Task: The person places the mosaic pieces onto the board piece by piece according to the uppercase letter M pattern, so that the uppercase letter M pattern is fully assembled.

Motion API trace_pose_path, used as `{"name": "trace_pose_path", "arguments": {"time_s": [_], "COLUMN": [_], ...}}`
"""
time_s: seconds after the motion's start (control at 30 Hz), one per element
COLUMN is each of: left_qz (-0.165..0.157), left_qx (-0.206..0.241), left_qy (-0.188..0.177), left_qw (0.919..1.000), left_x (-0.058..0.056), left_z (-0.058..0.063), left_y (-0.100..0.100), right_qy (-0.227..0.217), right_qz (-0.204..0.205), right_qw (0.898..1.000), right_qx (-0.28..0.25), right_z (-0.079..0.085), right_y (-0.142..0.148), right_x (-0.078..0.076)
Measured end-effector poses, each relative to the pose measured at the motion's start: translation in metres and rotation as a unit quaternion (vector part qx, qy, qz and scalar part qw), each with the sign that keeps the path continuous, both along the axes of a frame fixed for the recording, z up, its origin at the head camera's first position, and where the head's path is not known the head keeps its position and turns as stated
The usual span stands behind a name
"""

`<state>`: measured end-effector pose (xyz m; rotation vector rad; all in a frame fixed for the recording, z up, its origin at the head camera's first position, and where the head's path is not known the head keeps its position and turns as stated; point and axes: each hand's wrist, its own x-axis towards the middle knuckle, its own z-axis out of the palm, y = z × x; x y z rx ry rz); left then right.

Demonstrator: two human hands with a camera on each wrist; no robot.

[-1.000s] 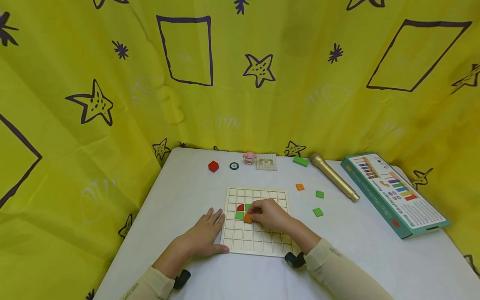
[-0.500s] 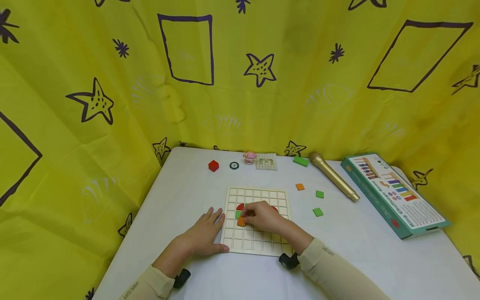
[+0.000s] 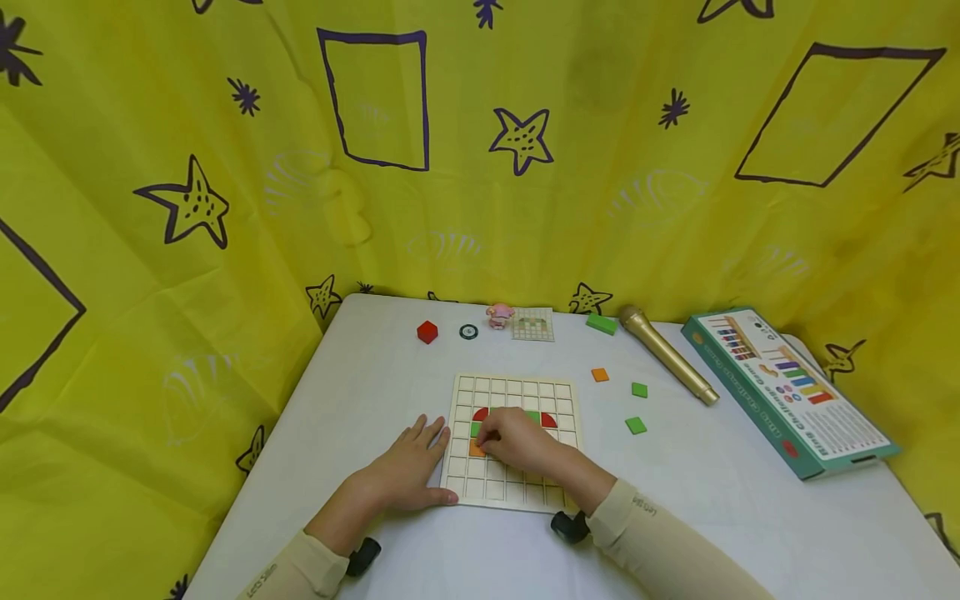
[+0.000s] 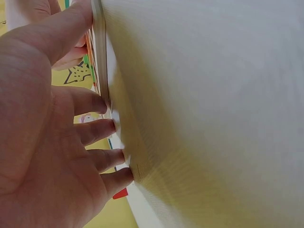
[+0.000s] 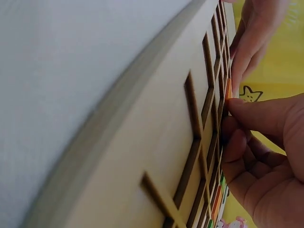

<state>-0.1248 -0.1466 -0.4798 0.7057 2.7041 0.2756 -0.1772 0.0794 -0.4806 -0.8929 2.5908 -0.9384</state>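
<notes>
Orange flat square tile (image 3: 476, 448): in the head view we saw it on the pale wooden grid board (image 3: 517, 493), left of centre, just nearer us than a green square tile (image 3: 476, 430).
Right hand (image 3: 517, 437): thumb and fingertips pinched the orange tile's edge.
Left hand (image 3: 411, 473): straight fingers apart, it rested against the board's left edge.
Left wrist view: we saw fingertips and thumb touching the board's side.
Right wrist view: curled fingers, thumb tip at the orange tile.
</notes>
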Motion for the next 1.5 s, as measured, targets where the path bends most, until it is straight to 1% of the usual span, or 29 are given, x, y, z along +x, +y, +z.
{"name": "trace_pose_path", "arguments": {"time_s": [0.13,0.3,0.4,0.53,0.7,0.9,1.07,1.27,1.5], "left_qz": [0.0,0.001,0.001,0.0,0.003,0.009,0.014,0.021,0.023], "left_qx": [0.0,0.001,0.003,0.007,0.006,0.002,0.001,-0.001,-0.003], "left_qy": [0.001,-0.001,-0.003,-0.005,-0.005,-0.002,-0.005,-0.007,-0.006], "left_qw": [1.0,1.0,1.0,1.0,1.0,1.0,0.9999,0.9998,0.9997], "left_x": [-0.001,-0.001,-0.001,0.0,0.0,0.0,0.0,0.001,0.001], "left_z": [0.001,0.001,0.0,-0.001,-0.003,-0.004,-0.004,-0.003,-0.004], "left_y": [0.0,0.0,0.0,0.0,0.0,0.001,0.002,0.003,0.004], "right_qy": [-0.01,-0.018,-0.018,-0.021,-0.027,-0.017,-0.011,-0.027,-0.02], "right_qz": [-0.006,-0.012,-0.009,-0.004,-0.014,-0.04,-0.063,-0.108,-0.144], "right_qw": [1.0,1.0,1.0,1.0,0.999,0.999,0.998,0.994,0.989], "right_qx": [0.014,0.016,0.016,0.008,-0.009,-0.015,-0.009,-0.016,-0.018], "right_z": [0.001,0.002,0.003,0.003,0.001,0.004,0.007,0.01,0.008], "right_y": [-0.003,-0.005,-0.004,0.002,0.012,0.023,0.034,0.051,0.072], "right_x": [0.003,0.005,0.006,0.005,0.001,-0.002,-0.004,-0.005,-0.007]}}
